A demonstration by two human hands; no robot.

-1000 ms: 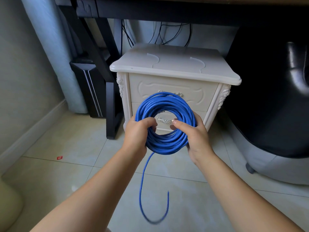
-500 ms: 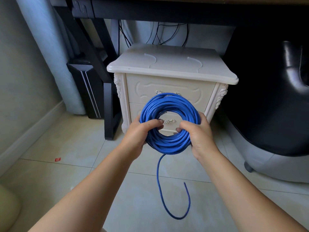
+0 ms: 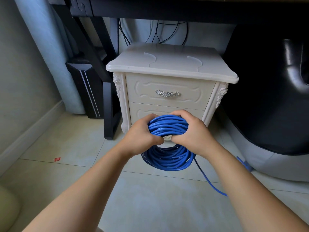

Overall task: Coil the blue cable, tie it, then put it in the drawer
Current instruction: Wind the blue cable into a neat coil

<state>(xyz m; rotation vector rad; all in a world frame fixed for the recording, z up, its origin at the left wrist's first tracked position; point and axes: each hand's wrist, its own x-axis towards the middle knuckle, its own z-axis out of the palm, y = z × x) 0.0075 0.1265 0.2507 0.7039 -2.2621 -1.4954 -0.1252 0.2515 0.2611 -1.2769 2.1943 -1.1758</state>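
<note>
In front of the nightstand (image 3: 167,67), level with its lower drawer (image 3: 168,112): blue cable (image 3: 168,158) gathered as a thick ring, hanging below the hands. The left hand (image 3: 142,133) and right hand (image 3: 192,131) sit side by side on the top arc, fingers (image 3: 180,113) clenched round the bundle. They are probably squeezing the turns together so they don't spring apart before tying. No tie seen. The ring hangs upright, opening facing the nightstand front, a little wider than tall. A loose tail (image 3: 212,185) leaves its lower right and slants down away from the nightstand. Upper drawer (image 3: 167,84) and lower both closed.
</note>
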